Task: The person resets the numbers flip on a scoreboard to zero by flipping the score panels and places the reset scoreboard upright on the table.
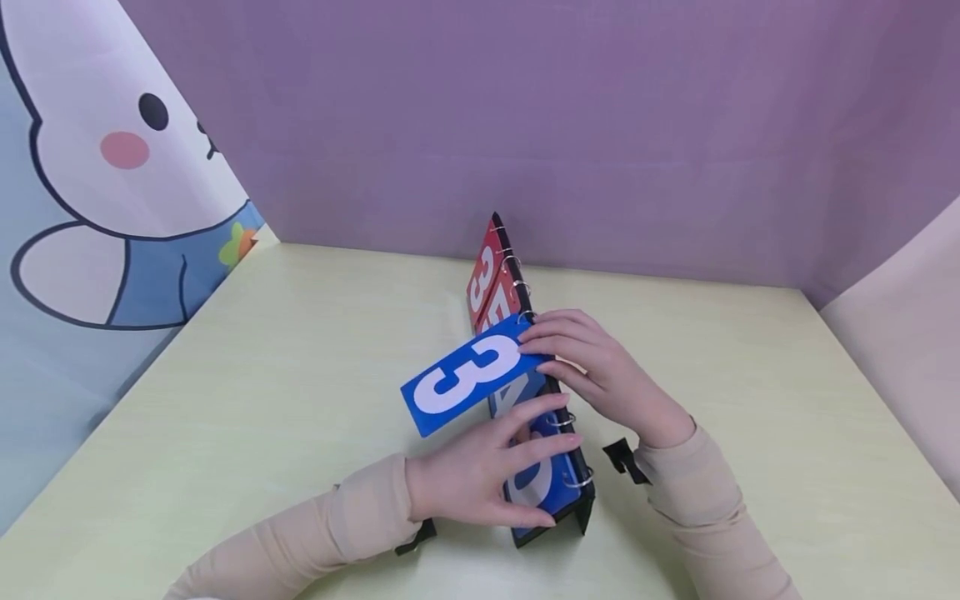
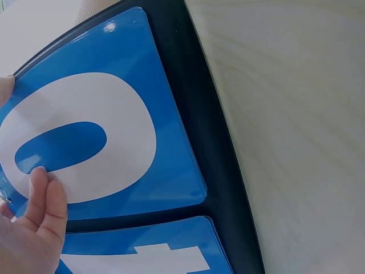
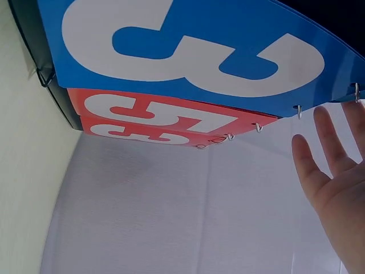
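On a pale yellow-green table (image 1: 300, 358), before a purple backdrop (image 1: 525, 108), stands a flip scoreboard (image 1: 532, 385), the left hand (image 1: 480, 473) spread across its blue 0 card (image 2: 85, 137), the right hand (image 1: 611, 375), grip loose, fingers extended at the blue 3 card's (image 1: 461, 379) ringed edge.

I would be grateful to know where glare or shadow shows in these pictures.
Head: light is soft, with a faint shadow on the table beside the right sleeve; left wrist: a glare spot near the upper edge of the blue 0 card; right wrist: the upper right corner is nearly black.
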Demonstrator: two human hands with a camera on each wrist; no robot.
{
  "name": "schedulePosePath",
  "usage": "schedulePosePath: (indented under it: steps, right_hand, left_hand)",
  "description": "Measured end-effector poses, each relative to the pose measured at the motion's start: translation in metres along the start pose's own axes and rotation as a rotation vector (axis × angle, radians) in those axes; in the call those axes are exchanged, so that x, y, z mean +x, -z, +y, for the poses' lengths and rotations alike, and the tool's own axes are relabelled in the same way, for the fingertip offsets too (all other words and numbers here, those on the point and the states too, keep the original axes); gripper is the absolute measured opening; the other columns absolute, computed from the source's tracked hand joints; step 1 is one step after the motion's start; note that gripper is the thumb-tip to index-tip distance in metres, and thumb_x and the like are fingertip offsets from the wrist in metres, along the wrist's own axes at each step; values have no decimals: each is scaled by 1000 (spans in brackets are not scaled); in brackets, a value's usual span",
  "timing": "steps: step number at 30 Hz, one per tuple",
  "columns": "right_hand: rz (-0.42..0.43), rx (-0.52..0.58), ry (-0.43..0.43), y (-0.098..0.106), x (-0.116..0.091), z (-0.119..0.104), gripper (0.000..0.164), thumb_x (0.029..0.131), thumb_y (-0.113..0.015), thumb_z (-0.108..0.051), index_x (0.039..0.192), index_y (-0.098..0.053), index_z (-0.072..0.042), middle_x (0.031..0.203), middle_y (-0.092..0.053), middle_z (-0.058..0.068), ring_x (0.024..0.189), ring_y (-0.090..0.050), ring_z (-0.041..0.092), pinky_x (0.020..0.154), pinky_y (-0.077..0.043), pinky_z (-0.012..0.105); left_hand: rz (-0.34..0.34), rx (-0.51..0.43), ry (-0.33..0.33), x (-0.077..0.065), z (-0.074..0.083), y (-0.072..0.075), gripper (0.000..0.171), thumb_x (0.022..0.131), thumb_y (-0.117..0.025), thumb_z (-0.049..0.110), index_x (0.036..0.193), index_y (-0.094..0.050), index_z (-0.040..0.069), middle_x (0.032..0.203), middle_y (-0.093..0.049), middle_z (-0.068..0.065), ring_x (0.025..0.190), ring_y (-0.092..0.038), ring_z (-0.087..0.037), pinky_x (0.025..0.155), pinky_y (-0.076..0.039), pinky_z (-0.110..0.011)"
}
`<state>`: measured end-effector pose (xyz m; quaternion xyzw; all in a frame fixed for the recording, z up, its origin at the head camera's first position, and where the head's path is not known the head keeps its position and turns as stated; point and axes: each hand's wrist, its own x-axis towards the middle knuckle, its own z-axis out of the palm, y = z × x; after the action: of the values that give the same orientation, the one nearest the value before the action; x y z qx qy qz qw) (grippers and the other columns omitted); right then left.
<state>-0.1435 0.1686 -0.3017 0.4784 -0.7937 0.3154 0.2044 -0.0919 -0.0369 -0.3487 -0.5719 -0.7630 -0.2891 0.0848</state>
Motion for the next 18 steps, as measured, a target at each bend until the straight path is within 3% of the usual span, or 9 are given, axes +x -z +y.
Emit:
schedulePosePath:
  steps: [9,18]
  right_hand:
    - [-44,37,-45,0,1,-2,19,94,-52,-9,102,-68,-4,107,-68,7,120,-45,30,97,-39,50]
    - [-64,64,-121,0,1,-8,18,93,-51,-4,104,-66,-5,108,-67,6,122,-41,29,95,-42,50]
  left_hand:
    - [55,34,-72,2,-2,0,72,83,-66,43,140,-32,14,149,-18,-15,96,-54,-11,89,-41,-13]
    - [56,1,-72,1,-1,1,72,83,-66,41,140,-31,14,149,-19,-16,96,-53,-11,89,-40,-12]
